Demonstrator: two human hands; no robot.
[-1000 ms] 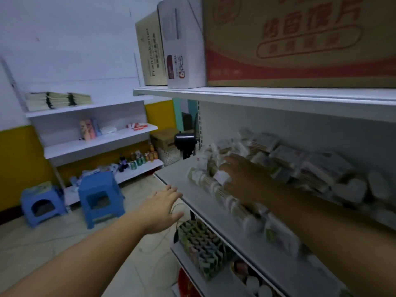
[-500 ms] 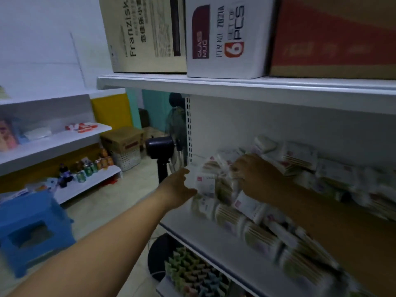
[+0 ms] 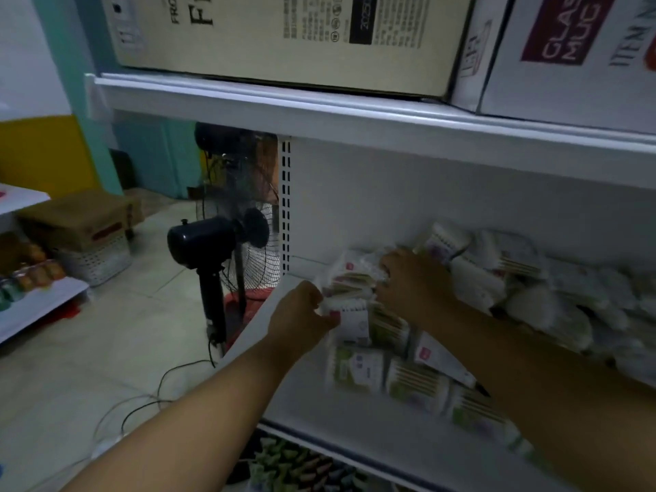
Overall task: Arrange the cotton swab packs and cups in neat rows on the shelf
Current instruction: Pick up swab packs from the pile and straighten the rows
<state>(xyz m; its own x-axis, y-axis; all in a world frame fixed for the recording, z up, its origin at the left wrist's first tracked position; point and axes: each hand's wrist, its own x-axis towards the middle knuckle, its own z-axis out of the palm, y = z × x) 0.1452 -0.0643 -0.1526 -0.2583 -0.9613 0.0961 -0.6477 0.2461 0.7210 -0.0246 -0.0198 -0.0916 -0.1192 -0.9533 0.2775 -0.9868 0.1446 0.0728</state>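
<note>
Several cotton swab packs [image 3: 411,379] lie in a loose heap on the white middle shelf [image 3: 312,395], more piled behind toward the right [image 3: 525,278]. My left hand [image 3: 300,314] is at the shelf's left end, its fingers curled on the edge of a clear swab pack [image 3: 349,316]. My right hand [image 3: 413,282] lies over the packs just behind, fingers curled into a bundle of swab packs [image 3: 355,275]. Blur hides the fingertips. No cups can be made out.
A black standing fan [image 3: 227,243] is just left of the shelf end, its cord on the tiled floor. Cardboard boxes [image 3: 294,37] sit on the shelf above. A lower shelf holds coloured items [image 3: 301,470]. A box on a white basket [image 3: 92,239] stands at the left.
My view has come closer to the shelf's left end. My left hand rose from beside the shelf onto the packs. My right hand shifted left along the pile.
</note>
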